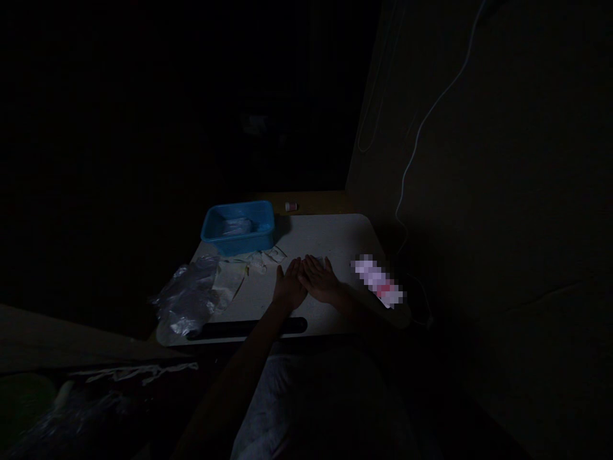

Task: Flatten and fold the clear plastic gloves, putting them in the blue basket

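Note:
In dim light, my left hand (pixel 290 287) and my right hand (pixel 320 279) lie close together, palms down, over the middle of a small white table (pixel 320 233). The fingers of both are stretched forward, thumbs out to the sides, and the inner edges of the hands touch or overlap. A small pale patch (pixel 320 260) shows at the right fingertips; what it is, and whatever lies beneath the palms, I cannot make out. Left of my hands are crumpled whitish scraps (pixel 257 262), a pale sheet (pixel 228 284) and a heap of clear plastic wrap (pixel 186 300).
A blue plastic basket (pixel 246 244) with something clear inside stands at the table's back left. A blurred-out pinkish rectangle (pixel 376 279) lies on the right. Behind the table is a small cylinder (pixel 291 207). A white cable (pixel 417 131) hangs along the right wall.

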{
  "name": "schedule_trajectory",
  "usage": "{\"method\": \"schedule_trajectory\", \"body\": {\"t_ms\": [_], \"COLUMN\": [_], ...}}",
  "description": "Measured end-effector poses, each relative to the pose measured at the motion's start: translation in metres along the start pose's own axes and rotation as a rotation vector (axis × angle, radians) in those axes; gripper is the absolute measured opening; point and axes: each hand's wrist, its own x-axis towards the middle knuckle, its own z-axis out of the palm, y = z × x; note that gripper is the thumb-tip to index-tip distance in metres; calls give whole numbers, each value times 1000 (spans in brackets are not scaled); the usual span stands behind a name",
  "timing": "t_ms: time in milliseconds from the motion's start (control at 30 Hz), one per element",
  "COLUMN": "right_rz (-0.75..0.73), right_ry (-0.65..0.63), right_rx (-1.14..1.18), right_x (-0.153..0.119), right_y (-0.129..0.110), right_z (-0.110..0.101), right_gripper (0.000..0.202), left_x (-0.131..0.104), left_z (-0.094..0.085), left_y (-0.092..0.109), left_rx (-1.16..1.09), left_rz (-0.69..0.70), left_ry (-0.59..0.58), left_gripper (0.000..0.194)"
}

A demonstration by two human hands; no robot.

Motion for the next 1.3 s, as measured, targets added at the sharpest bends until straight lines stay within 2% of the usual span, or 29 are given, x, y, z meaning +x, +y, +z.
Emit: {"method": "schedule_trajectory", "body": {"t_ms": [933, 1300], "right_rz": [18, -16], "right_ry": [-21, 42], "right_rx": [17, -41], "right_x": [0, -2], "right_y": [0, 0], "right_z": [-1, 2], "right_gripper": [59, 56], "left_x": [-1, -1], "left_z": [0, -2], "left_y": [1, 1], "left_rx": [20, 15], "left_rz": [2, -4], "left_ry": [8, -5], "left_gripper": [56, 56]}}
